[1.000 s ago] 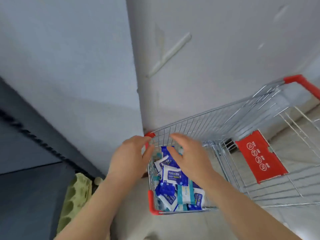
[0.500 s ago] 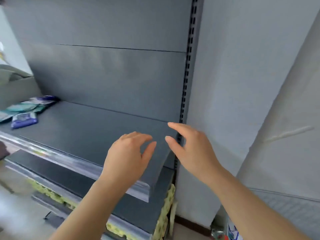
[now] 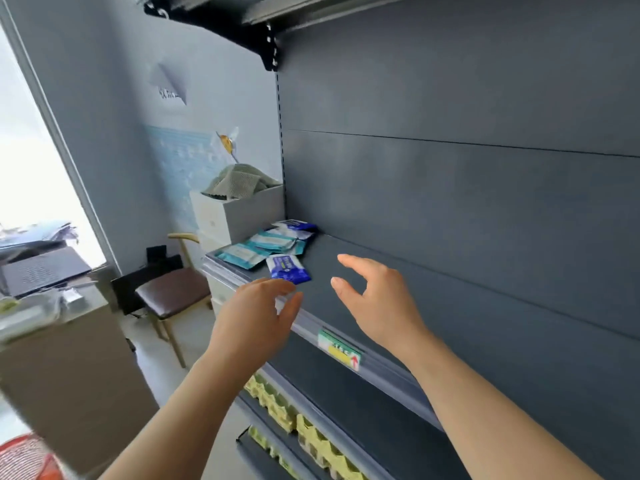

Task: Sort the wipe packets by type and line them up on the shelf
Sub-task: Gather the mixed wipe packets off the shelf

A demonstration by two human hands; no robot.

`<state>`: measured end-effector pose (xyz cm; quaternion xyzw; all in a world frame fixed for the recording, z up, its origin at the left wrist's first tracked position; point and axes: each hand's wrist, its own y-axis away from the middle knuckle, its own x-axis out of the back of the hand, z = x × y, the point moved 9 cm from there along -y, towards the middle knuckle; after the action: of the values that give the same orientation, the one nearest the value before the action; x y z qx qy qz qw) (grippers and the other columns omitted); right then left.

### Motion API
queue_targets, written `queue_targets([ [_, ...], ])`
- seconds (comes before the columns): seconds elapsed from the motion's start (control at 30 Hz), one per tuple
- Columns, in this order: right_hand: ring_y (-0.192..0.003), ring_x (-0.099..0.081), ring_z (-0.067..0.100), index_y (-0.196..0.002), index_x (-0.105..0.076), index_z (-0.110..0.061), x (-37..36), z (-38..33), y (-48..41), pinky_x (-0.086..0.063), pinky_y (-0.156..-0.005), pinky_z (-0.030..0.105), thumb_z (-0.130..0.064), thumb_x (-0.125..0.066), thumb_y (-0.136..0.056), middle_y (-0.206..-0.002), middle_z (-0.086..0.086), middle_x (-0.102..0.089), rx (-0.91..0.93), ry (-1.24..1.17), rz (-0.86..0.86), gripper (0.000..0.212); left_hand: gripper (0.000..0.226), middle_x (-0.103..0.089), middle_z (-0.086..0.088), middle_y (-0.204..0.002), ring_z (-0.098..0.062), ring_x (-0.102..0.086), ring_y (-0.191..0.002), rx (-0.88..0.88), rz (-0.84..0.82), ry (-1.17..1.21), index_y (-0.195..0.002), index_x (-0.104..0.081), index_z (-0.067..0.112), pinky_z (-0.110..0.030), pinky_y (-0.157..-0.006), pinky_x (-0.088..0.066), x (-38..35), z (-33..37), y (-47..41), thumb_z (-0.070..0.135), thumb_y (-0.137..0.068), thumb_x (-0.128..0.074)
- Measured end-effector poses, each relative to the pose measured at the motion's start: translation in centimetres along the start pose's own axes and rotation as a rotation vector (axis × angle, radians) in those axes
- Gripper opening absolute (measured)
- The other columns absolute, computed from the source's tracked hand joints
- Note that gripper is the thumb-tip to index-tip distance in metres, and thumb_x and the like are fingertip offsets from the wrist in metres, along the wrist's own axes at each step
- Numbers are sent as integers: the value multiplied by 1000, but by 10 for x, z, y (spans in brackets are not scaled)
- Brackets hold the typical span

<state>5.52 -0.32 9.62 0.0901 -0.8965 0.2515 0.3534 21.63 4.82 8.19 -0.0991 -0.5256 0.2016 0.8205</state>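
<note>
On the left end of the dark grey shelf [image 3: 388,306] lie several wipe packets. Teal-and-white packets [image 3: 263,245] overlap in a loose row, a dark blue packet [image 3: 288,268] lies in front of them, and another blue-and-white packet [image 3: 294,225] sits at the back. My left hand [image 3: 256,313] hovers at the shelf's front edge, just below the dark blue packet, fingers relaxed and holding nothing. Over the shelf to the right, my right hand [image 3: 377,303] is spread open and empty.
A price label [image 3: 339,349] is stuck on the shelf's front rail. Yellow-green egg trays [image 3: 304,427] fill the lower shelf. Left of the rack stand a white box with a cloth [image 3: 239,202], a wooden chair [image 3: 173,292], a cardboard box [image 3: 69,368] and a red basket [image 3: 24,459].
My view has swung from the shopping cart of packets up and left along the shelf to its left end. Both hands stay empty and have moved toward the packets lying there.
</note>
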Motion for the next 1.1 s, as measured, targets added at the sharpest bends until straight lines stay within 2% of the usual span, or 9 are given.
queue_targets([
  [0.1,-125,-50,15,-137,-51,-21,-45,-1,-44,-40,-105,31,-33,-54,-94,-139,-3,-53,-72,11,-36,45,32,-68,11,-113,-8,-63,-91,47,-4,4,-118,-65,29,-24,-79,-47,1,-55,-35,45,-93,-53],
  [0.4,-118,-55,22,-137,-49,-21,-161,45,-163,-46,-96,34,-42,-59,-88,-135,0,-57,-218,188,-169,54,34,-67,1,-121,-19,-63,-105,131,-56,-32,-121,-64,22,-36,-90,-52,-49,-169,-147,39,-92,-56],
  [0.53,-111,-58,26,-125,-54,-19,-200,65,-202,-49,-87,35,-48,-65,-80,-125,4,-62,-274,280,-248,55,37,-61,-2,-130,-21,-58,-113,140,-63,-50,-123,-63,19,-35,-93,-47,-65,-202,-194,38,-93,-56],
  [0.7,-108,-55,28,-109,-45,-17,-223,87,-220,-45,-81,36,-53,-80,-62,-120,7,-58,-390,416,-401,69,64,-41,-3,-148,-27,-40,-133,117,-319,-233,-146,-34,27,-45,-107,-36,-101,-235,-247,55,-91,-50],
  [0.83,-94,-55,20,-102,-47,-14,-211,110,-213,-41,-68,31,-52,-86,-54,-108,0,-57,-549,389,-529,72,95,-47,-1,-143,-27,-48,-126,163,-506,-214,-148,-24,29,-43,-100,-44,-127,-258,-276,64,-72,-69],
  [0.87,-86,-56,18,-95,-51,-15,-208,118,-210,-42,-64,30,-52,-87,-51,-101,0,-60,-588,363,-555,68,95,-50,-1,-139,-26,-52,-120,184,-536,-155,-144,-30,26,-40,-95,-48,-131,-261,-280,60,-67,-76],
  [0.93,-77,-62,18,-87,-59,-15,-200,128,-207,-49,-66,31,-49,-87,-44,-92,2,-68,-634,284,-555,61,75,-58,-1,-121,-19,-60,-99,205,-603,-6,-121,-48,21,-30,-79,-56,-137,-263,-287,47,-61,-85],
  [1.0,-77,-69,18,-83,-65,-16,-188,131,-209,-54,-73,32,-37,-87,-54,-87,2,-73,-673,179,-484,42,50,-62,5,-101,-11,-62,-80,159,-700,79,-93,-53,23,-21,-62,-56,-142,-262,-292,39,-61,-88],
  [1.1,-77,-70,17,-83,-68,-17,-174,120,-222,-54,-75,30,-22,-82,-72,-85,1,-75,-695,-72,-319,19,33,-67,14,-85,-4,-65,-75,56,-758,238,-85,-58,27,-16,-58,-52,-133,-252,-305,35,-67,-85],
])
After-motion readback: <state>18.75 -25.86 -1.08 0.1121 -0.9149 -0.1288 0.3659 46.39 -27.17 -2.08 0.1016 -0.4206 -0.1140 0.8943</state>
